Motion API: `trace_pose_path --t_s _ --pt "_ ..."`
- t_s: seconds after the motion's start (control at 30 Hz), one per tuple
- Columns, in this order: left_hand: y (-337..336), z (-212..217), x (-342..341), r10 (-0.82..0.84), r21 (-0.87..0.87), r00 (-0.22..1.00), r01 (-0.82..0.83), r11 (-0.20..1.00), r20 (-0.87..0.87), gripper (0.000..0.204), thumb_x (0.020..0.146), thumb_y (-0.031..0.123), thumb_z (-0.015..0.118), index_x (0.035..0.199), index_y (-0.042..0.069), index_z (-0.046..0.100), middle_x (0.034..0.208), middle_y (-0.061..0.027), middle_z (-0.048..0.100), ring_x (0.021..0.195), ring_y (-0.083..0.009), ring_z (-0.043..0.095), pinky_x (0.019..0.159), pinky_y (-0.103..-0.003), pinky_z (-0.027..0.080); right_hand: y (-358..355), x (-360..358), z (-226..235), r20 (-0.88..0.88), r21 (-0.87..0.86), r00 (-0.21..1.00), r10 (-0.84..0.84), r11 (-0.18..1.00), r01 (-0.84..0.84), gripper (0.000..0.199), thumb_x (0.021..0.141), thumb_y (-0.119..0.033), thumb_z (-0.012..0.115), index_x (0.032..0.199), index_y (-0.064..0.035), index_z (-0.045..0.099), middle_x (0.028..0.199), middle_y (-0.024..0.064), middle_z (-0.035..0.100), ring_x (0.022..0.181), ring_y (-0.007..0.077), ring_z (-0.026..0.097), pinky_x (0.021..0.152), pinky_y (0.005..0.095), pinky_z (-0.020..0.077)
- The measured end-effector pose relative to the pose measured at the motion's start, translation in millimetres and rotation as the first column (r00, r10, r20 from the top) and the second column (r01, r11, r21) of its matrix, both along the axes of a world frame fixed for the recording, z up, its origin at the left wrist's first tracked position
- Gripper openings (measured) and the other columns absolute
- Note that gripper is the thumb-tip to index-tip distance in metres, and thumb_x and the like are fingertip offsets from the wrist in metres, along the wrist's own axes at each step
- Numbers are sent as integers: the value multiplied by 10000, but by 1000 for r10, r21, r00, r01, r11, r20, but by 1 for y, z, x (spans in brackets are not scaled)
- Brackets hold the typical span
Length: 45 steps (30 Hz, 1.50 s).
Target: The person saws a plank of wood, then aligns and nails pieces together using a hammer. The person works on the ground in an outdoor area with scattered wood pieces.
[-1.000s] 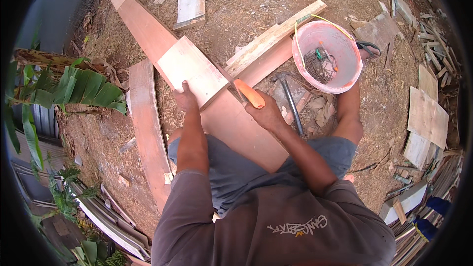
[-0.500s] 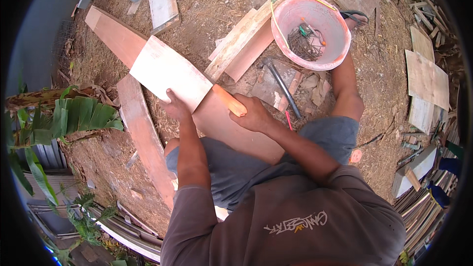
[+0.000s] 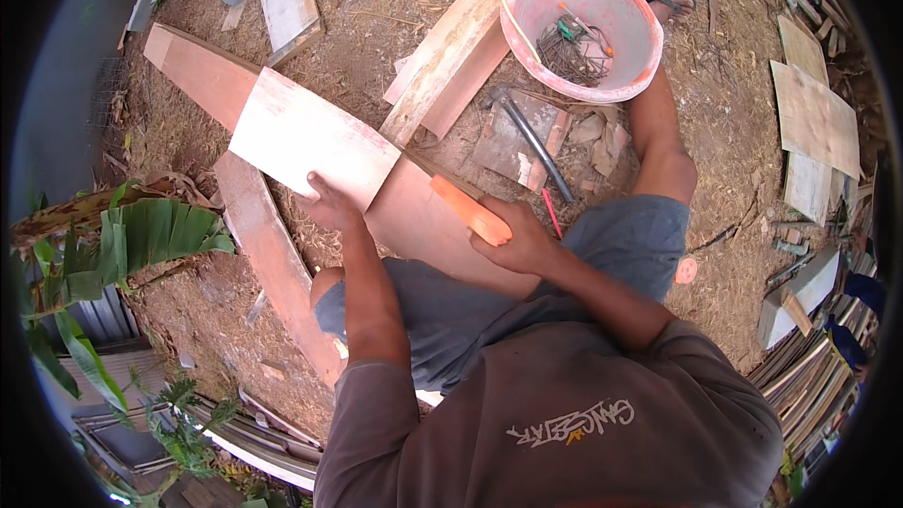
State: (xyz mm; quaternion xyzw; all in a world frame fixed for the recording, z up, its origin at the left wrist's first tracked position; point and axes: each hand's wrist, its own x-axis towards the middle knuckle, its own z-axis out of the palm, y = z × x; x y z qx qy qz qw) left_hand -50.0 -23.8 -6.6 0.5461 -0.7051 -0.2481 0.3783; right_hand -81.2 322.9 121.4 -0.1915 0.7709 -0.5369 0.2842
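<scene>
A pale, thin rectangular board (image 3: 306, 136) lies across a longer reddish-brown plank (image 3: 414, 226), which slants from the far left toward my lap. My left hand (image 3: 336, 205) grips the board's near edge, thumb on top; the fingers underneath are hidden. In my right hand (image 3: 527, 240) is an orange-handled tool (image 3: 463, 207), its handle pointing at the board's right end and a gap between them. The tool's working part cannot be made out. Beyond my right hand, a hammer (image 3: 534, 146) with a dark metal shaft rests on scrap wood.
A whitish-pink bucket (image 3: 649, 61) holding nails and small tools stands at the far right, beside my foot (image 3: 668, 7). Timber offcuts (image 3: 442, 61) lie left of it. Another plank (image 3: 273, 245) rests at my left, near banana leaves (image 3: 160, 235). Boards (image 3: 814, 122) lie farther right.
My right hand has drawn the orange-handled tool back toward my body, away from the board's right end. My left hand keeps its grip. The whole view has shifted slightly.
</scene>
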Motion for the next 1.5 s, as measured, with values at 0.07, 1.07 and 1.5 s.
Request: trace_pose_path --t_s 0.07,1.07,1.5 --pt "6 5 0 30 -6 999 -30 1000 -12 822 943 658 621 1363 -46 564 1140 -258 692 1035 -396 686 950 -516 491 -58 -27 -20 -87 -235 992 -91 970 69 277 851 -216 738 980 -9 606 835 246 675 803 464 669 692 502 522" --pt "4 4 -1 -14 152 1000 15 988 -6 702 949 581 671 1177 -81 624 1045 -280 699 940 -404 694 879 -526 518 74 40 36 96 -37 995 -14 999 18 284 833 -136 762 1067 -6 668 784 122 666 700 260 697 662 341 517" --pt "5 2 -2 48 189 997 -35 981 -64 687 974 488 681 1187 -159 585 1037 -286 703 870 -402 711 789 -503 559 157 102 33 57 52 990 129 990 -132 393 853 -209 790 1190 -76 640 959 139 717 821 371 714 757 446 561"
